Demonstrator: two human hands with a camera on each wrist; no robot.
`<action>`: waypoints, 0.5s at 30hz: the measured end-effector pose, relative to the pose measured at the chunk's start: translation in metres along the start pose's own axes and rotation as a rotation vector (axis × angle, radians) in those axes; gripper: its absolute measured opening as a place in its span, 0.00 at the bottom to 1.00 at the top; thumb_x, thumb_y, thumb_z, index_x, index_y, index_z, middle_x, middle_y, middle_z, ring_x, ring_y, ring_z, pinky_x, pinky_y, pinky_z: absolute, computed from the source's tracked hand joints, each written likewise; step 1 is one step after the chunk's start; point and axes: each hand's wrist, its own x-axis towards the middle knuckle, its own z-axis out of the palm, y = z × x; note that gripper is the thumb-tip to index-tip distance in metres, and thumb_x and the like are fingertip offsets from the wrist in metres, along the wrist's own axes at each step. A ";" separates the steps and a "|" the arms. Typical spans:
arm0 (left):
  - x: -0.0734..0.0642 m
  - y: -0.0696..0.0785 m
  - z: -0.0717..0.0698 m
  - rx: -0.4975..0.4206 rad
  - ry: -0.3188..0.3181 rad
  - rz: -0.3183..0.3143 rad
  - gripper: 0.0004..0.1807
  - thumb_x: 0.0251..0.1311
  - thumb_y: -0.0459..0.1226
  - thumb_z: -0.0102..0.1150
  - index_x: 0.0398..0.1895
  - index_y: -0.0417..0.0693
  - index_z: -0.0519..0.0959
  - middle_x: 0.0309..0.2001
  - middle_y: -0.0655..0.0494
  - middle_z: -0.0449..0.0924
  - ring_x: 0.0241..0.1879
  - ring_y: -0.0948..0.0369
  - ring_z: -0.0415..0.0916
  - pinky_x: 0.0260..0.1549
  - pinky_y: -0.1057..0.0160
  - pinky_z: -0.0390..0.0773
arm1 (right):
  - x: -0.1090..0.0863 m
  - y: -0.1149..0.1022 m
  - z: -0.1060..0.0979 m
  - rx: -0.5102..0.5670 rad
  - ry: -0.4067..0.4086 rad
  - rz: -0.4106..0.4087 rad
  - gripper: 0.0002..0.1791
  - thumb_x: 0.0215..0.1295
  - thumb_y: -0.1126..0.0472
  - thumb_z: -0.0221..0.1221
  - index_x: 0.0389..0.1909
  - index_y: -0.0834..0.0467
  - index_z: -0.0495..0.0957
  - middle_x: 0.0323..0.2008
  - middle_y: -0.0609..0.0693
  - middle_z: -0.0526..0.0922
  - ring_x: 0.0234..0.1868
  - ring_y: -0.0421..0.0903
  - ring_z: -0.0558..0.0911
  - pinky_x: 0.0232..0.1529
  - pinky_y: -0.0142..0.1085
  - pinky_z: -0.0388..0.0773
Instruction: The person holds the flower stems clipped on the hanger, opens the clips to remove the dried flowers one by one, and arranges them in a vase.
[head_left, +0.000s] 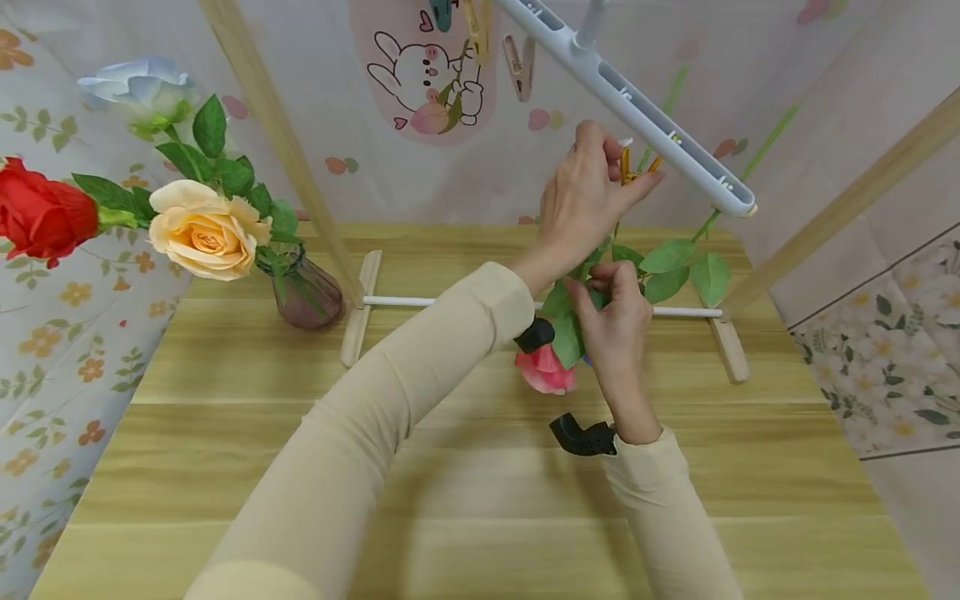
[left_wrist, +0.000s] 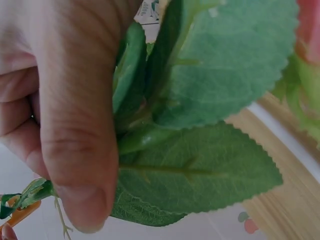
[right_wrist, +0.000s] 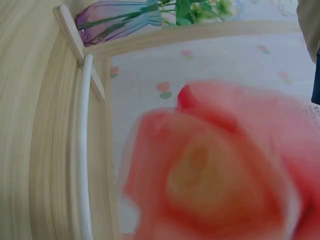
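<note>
My left hand [head_left: 573, 204] pinches the legs of a golden-yellow clothespin [head_left: 625, 167] under the white hanger [head_left: 637, 108]. Lower down, my right hand [head_left: 618, 321] holds a leafy green stem between thumb and fingers. In the left wrist view its thumb [left_wrist: 80, 145] lies along the leaves [left_wrist: 210, 170], hiding part of the stem. A pink rose [head_left: 546, 371] hangs head-down below the hands; it looms blurred in the right wrist view [right_wrist: 210, 165]. Two stem ends rise behind the hanger, one of them the slanting right stem [head_left: 768, 146]. A bit of blue shows beside the rose.
On the left, a purple glass vase [head_left: 309, 292] holds a red rose [head_left: 48, 212], a peach rose [head_left: 206, 233] and a pale blue rose [head_left: 138, 87]. Wooden posts [head_left: 277, 125] and a white crossbar [head_left: 397, 302] frame the work. A pink clothespin [head_left: 519, 68] hangs behind.
</note>
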 end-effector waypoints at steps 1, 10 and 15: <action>0.000 0.001 0.000 0.004 -0.001 -0.001 0.26 0.60 0.57 0.61 0.46 0.50 0.65 0.35 0.62 0.73 0.27 0.67 0.70 0.24 0.74 0.68 | 0.000 0.000 0.000 -0.009 0.002 -0.006 0.12 0.62 0.65 0.65 0.38 0.69 0.73 0.33 0.63 0.84 0.35 0.55 0.85 0.35 0.18 0.66; 0.005 0.002 0.001 0.114 0.039 0.003 0.23 0.62 0.59 0.56 0.41 0.52 0.67 0.28 0.65 0.70 0.24 0.68 0.69 0.22 0.73 0.68 | 0.000 -0.001 -0.003 -0.049 0.019 -0.062 0.11 0.62 0.65 0.63 0.37 0.69 0.73 0.28 0.64 0.85 0.28 0.56 0.84 0.31 0.34 0.71; 0.004 0.000 0.000 0.138 0.030 0.021 0.19 0.63 0.56 0.55 0.41 0.51 0.70 0.28 0.65 0.71 0.25 0.67 0.70 0.24 0.71 0.68 | -0.002 0.000 -0.004 -0.054 0.024 -0.082 0.12 0.61 0.65 0.64 0.37 0.69 0.74 0.26 0.63 0.84 0.24 0.56 0.82 0.27 0.31 0.66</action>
